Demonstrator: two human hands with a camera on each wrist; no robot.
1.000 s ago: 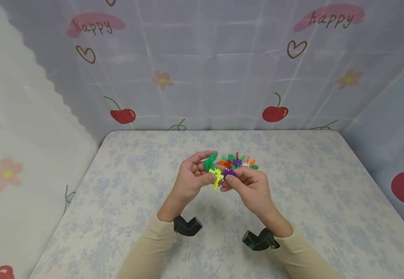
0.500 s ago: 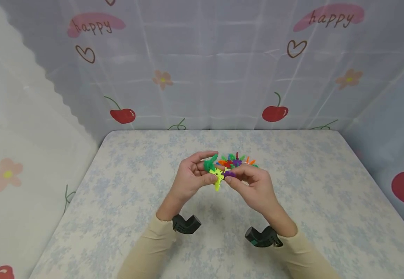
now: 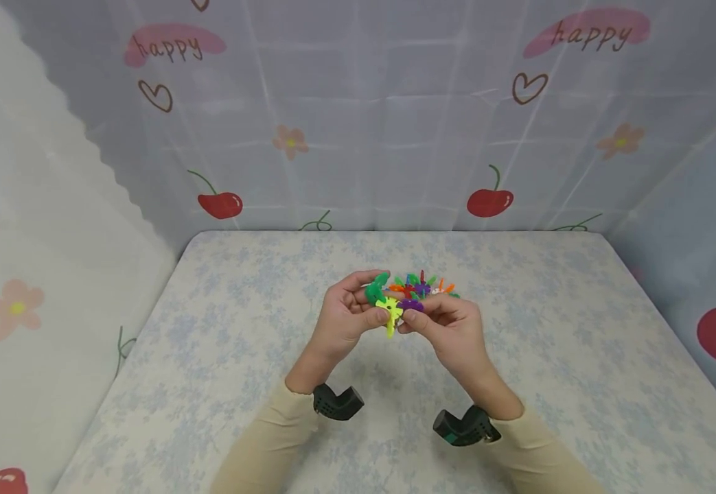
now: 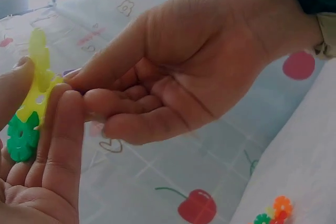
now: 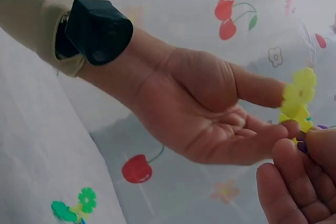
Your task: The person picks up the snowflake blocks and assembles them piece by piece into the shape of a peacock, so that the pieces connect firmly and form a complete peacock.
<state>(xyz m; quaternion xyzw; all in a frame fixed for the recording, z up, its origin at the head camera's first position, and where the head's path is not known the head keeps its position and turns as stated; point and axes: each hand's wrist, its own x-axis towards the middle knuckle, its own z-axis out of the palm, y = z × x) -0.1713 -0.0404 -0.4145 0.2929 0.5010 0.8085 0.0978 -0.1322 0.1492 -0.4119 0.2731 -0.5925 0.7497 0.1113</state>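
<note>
In the head view my left hand (image 3: 342,315) pinches yellow snowflake discs (image 3: 390,310) between thumb and fingers. Green snowflake discs (image 3: 375,291) are joined to the yellow ones and stand above them, by the curled fingers. My right hand (image 3: 456,328) pinches a purple snowflake disc (image 3: 412,304) against the right edge of the yellow ones. Fingers hide much of that purple disc; how deep it sits in the yellow cannot be told. From the left wrist, a yellow disc (image 4: 39,51) shows nearly edge-on, with a green disc (image 4: 22,137) below it.
Behind the hands, a pile of loose snowflake discs (image 3: 421,287) in several colours lies on the flower-patterned table (image 3: 259,274). It is partly hidden by the right hand. Patterned curtains (image 3: 370,123) rise at the table's back and sides.
The purple disc has turned from face-on to nearly edge-on, up against the yellow discs. Both hands have shifted slightly to the right, their grips kept.
</note>
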